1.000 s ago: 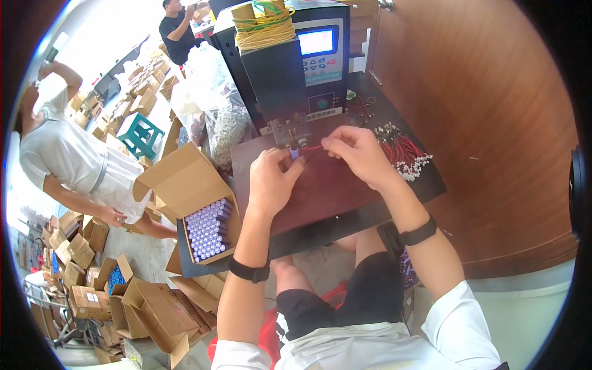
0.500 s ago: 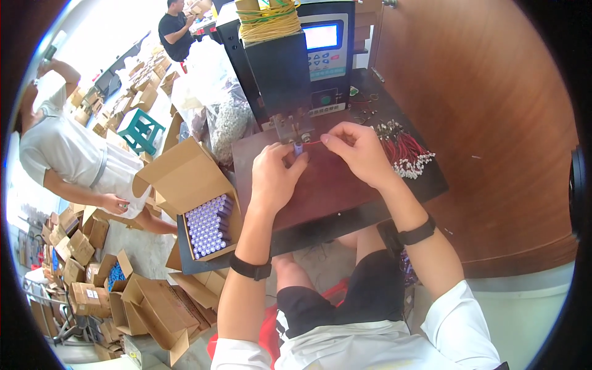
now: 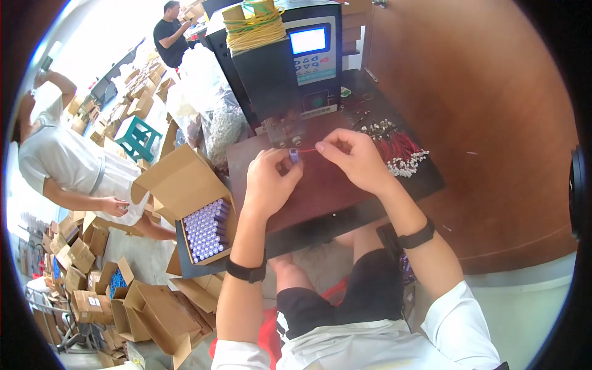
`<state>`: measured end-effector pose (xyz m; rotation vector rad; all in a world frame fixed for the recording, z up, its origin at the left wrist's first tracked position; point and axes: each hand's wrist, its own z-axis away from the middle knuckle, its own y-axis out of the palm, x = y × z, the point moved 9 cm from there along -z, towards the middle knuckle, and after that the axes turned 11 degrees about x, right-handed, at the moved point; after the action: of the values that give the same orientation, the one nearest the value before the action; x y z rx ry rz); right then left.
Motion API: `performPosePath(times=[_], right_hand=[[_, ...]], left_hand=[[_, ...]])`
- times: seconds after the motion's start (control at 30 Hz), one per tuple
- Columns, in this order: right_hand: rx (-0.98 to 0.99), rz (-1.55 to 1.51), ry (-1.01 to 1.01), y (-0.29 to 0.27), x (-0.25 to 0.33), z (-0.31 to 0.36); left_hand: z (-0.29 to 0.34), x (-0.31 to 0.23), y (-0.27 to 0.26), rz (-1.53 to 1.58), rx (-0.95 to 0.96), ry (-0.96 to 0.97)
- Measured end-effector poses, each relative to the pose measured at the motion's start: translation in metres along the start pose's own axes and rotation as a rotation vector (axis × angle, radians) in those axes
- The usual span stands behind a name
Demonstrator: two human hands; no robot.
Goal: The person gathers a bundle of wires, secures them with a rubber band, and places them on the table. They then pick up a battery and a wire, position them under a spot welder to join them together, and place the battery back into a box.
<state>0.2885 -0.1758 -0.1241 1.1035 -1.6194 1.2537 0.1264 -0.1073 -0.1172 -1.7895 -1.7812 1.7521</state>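
Note:
My left hand [image 3: 270, 182] is closed on a small purple cylindrical battery cell [image 3: 294, 156], its end facing up between thumb and fingers. My right hand [image 3: 354, 159] pinches a thin red wire [image 3: 308, 151] that runs across to the cell's top; whether it is fixed there is too small to tell. Both hands are over the dark red board [image 3: 314, 197]. Just beyond the cell are the metal electrodes [image 3: 290, 137] of a black machine that looks like a spot welder [image 3: 264, 80]. A lit screen [image 3: 308, 41] and buttons show on its front.
An open cardboard box [image 3: 179, 176] with rows of purple cells [image 3: 205, 229] stands left of the board. Red wires with white connectors [image 3: 404, 161] lie in a heap at right. A clear plastic bag [image 3: 219, 132] rests beside the machine. Two other people are at left, among many cartons.
The cell has come toward me, away from beneath the electrodes, with the red wire moving along. My hands keep their grips. The whole view has shifted slightly.

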Motion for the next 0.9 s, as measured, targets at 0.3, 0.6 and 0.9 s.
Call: performPosePath(times=[0.3,0.6,0.9], right_hand=[[-0.044,0.172,0.228,-0.123,0.015,0.158],[-0.195,0.432,0.458,-0.218,-0.053,0.231],[-0.2,0.516,0.317,-0.218,-0.104,0.121]], left_hand=[[0.008,0.003,0.001,0.161,0.1,-0.002],[0.006,0.004,0.006,0.154,0.092,-0.076],[0.013,0.009,0.0,0.181,0.026,-0.105]])
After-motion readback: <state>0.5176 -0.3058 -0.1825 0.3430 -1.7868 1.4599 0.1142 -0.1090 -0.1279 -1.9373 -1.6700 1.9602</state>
